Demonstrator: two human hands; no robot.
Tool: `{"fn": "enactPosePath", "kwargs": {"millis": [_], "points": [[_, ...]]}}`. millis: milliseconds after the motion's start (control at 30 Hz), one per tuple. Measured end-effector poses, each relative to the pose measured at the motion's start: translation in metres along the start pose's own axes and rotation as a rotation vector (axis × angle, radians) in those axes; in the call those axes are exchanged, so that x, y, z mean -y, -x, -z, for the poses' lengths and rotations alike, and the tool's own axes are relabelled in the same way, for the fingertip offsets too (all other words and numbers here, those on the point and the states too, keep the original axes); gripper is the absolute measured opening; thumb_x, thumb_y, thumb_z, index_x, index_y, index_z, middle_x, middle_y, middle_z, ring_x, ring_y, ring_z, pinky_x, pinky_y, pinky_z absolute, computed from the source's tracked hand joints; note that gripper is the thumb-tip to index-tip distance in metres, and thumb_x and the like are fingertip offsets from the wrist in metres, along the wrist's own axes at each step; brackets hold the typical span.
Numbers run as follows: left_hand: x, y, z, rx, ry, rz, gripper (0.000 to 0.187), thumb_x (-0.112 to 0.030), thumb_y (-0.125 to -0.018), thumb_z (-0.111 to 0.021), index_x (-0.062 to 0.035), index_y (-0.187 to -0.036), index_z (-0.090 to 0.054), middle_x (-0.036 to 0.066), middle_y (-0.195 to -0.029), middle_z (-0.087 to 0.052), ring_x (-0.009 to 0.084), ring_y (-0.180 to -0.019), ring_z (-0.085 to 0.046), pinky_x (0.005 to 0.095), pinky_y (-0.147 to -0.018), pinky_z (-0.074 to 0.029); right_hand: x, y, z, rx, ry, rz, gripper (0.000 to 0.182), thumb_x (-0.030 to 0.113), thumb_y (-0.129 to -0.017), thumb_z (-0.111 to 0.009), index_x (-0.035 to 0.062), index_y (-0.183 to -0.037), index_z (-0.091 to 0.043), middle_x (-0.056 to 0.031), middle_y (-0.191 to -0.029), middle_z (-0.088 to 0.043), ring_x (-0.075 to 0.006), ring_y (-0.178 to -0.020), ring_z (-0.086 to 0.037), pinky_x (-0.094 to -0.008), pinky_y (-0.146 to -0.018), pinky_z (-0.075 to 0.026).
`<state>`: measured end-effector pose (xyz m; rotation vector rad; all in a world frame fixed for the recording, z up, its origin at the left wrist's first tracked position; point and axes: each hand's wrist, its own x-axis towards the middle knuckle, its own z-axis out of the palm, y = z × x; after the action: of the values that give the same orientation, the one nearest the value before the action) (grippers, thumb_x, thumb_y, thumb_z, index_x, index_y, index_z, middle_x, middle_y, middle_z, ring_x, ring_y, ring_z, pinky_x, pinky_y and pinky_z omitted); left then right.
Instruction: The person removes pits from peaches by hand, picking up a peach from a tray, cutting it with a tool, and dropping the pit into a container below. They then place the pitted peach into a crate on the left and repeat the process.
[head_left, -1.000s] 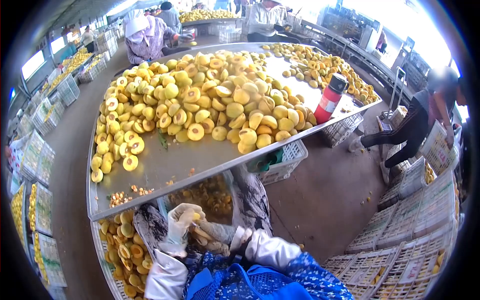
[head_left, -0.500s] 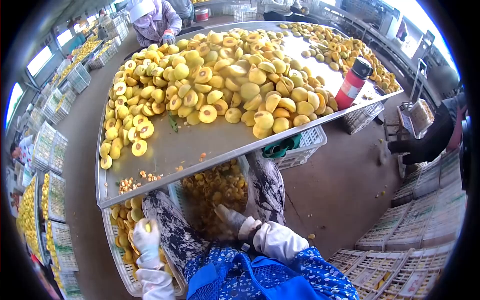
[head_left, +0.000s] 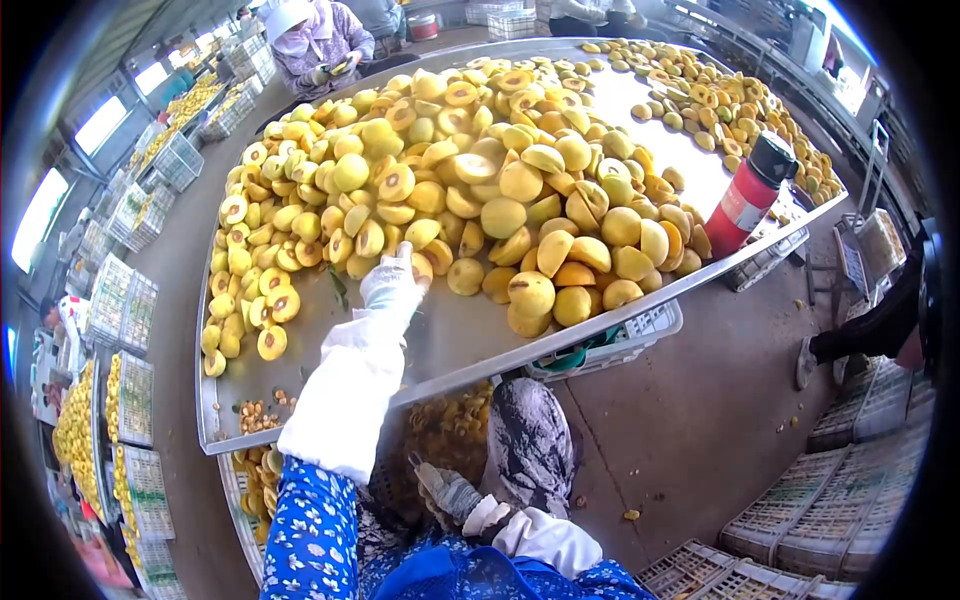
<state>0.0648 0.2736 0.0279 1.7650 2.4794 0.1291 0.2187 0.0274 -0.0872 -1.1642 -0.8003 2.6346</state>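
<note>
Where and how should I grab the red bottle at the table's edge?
Grip the red bottle around its body, below the black cap, coming over the table's near rim. It looks cylindrical and upright, and yellow fruit crowds its left side, while the near side looks free.

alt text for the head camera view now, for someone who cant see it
A gloved left hand reaches into halved yellow fruit heaped on a metal table; the gloved right hand is held low, near the lap. A red bottle stands at the table's right edge.
</note>
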Motion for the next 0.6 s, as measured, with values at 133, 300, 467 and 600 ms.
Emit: {"fn": "enactPosePath", "kwargs": {"millis": [133, 300, 467, 600], "points": [[-0.001, 0.006, -0.011, -0.050, -0.024, -0.112, 0.057, -0.032, -0.074, -0.066, -0.0134, -0.120, -0.039, 0.017, -0.109, -0.055, 0.0331, -0.093, -0.060, 0.0424, -0.079, -0.048, 0.015, 0.010, -0.011, -0.006, 0.068, -0.050, 0.041, 0.055, -0.089, -0.043, 0.0184, -0.070, -0.049, 0.0041, -0.050, -0.044, -0.0108, -0.033, -0.038, -0.0254, -0.029, -0.028], [0.032, 0.033, -0.007, 0.013, 0.582, -0.101, 0.065, -0.022, -0.067, -0.075, -0.0135, -0.121, -0.040, 0.016, -0.116, -0.053, 0.0320, -0.095, -0.060, 0.0380, -0.079, -0.050, 0.002, 0.007, -0.010, -0.034, 0.128, 0.009, 0.045, 0.057, -0.088, -0.043, 0.0169, -0.071, -0.051, 0.0013, -0.051, -0.045, -0.0138, -0.034, -0.039, -0.0278, -0.031, -0.030], [0.071, 0.124, 0.037, 0.280, 1.801, 0.096, 0.040, -0.031, -0.081, -0.062, -0.0014, -0.105, -0.051, 0.016, -0.075, -0.060, 0.0249, -0.055, -0.061, 0.0291, -0.042, -0.050, 0.013, 0.035, -0.020, -0.107, 0.163, 0.268, 0.033, 0.042, -0.093, -0.045, 0.0142, -0.082, -0.059, 0.0009, -0.056, -0.048, -0.0096, -0.040, -0.039, -0.0246, -0.037, -0.029], [0.097, 0.192, 0.017, 0.352, 2.264, 0.403, 0.054, -0.053, -0.088, -0.044, -0.0012, -0.093, -0.057, 0.013, -0.078, -0.061, 0.0269, -0.063, -0.063, 0.0305, -0.049, -0.051, 0.032, 0.058, -0.040, -0.250, 0.472, 0.786, 0.021, 0.021, -0.096, -0.044, 0.0058, -0.096, -0.059, 0.0024, -0.074, -0.054, -0.0085, -0.070, -0.053, -0.0224, -0.059, -0.043]]}}
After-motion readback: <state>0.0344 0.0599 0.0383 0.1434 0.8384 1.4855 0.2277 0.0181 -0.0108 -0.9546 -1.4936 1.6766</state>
